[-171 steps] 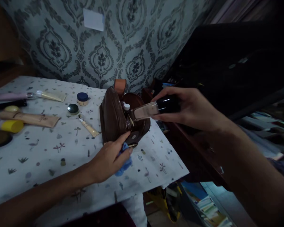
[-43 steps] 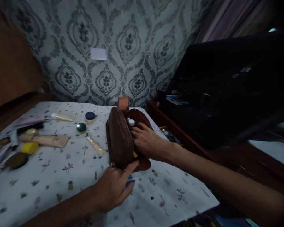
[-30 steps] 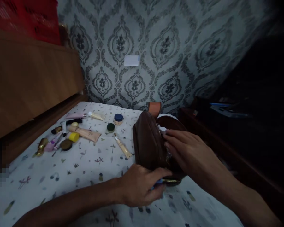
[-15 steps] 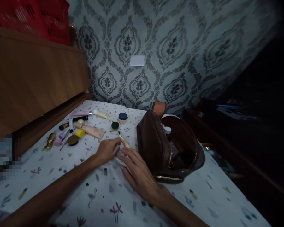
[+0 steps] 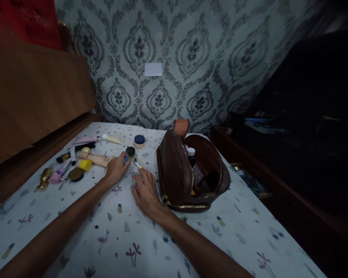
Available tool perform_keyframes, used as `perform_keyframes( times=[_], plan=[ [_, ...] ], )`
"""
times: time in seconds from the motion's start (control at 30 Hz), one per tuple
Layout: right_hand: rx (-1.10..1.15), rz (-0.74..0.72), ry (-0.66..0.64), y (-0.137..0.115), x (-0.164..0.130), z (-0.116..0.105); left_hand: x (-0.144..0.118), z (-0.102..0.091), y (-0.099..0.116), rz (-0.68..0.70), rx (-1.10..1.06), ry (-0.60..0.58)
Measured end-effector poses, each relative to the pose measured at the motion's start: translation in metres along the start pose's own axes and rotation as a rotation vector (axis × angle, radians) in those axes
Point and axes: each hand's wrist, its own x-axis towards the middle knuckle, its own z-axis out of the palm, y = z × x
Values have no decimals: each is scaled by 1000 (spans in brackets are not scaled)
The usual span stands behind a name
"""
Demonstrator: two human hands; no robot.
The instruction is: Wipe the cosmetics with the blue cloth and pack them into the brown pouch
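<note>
Head view: left hand (image 5: 116,168) pinches a blue cloth (image 5: 125,158), right hand (image 5: 145,192) spreads fingers over a small tube (image 5: 137,165), brown pouch (image 5: 188,172) gaping at three o'clock.

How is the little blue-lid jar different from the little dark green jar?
The blue-lid jar has a blue top on a pale cream body; the dark green jar looks dark all over. The blue-lid jar stands taller, while the green jar looks flatter. The blue-lid jar sits farther back, away from both hands; the green jar sits right by the left hand. Both are small, round and upright on the tablecloth.
</note>
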Motion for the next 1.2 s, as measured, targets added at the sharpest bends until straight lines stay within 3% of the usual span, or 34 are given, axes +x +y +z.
perform_keyframes(
  times=[0.23,0.53,0.8,1.2],
  plan=[
    [-9,57,-34,2,2,2,53,-16,19,1,106,60],
    [-11,38,-51,3,2,-3,102,-15,45,79,295,-17],
    [-33,37,-83,1,2,-10,118,-10,42,77,301,-82],
    [11,35,-42,5,3,2,113,-12,35,229,204,-83]
  ],
)
